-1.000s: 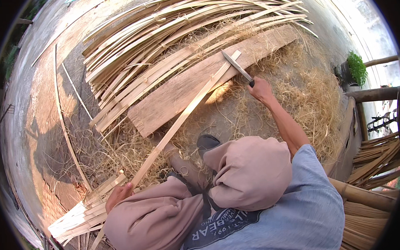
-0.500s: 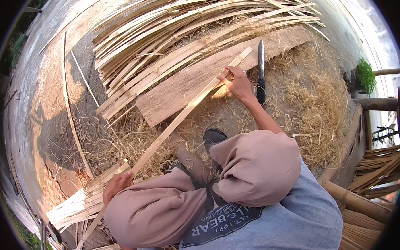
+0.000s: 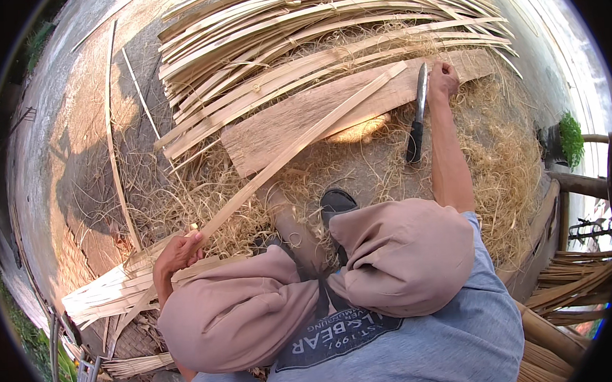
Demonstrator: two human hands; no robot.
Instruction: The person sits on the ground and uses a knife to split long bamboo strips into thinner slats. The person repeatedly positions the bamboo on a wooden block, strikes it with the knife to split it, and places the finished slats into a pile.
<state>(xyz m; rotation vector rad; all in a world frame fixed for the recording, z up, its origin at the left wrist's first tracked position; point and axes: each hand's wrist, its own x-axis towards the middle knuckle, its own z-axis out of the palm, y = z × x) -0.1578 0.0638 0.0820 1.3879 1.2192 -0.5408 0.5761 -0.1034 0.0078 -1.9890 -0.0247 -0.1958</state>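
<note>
My left hand [image 3: 179, 253] is closed around the near end of a long pale bamboo strip [image 3: 297, 147]. The strip slants up and to the right, and its far end crosses over a broad flat wooden board [image 3: 269, 129]. My right hand [image 3: 443, 81], arm stretched out, is closed by the right part of the board; whatever its curled fingers may hold is hidden. Just left of that hand lies a knife [image 3: 416, 128], black handle toward me, blade tip over the board. Under my left hand a bundle of pale strips [image 3: 112, 295] extends to the lower left.
Beyond the board lies a large pile of split bamboo strips [image 3: 279, 38]. Curly shavings [image 3: 496, 155] cover the ground on the right and around my feet. Two thin strips [image 3: 114, 131] lie at left. Bamboo poles [image 3: 579, 184] and more stacked strips stand at right.
My right hand has let go of the bamboo strip and moved right, past the knife. My left hand still grips the strip and has shifted slightly up.
</note>
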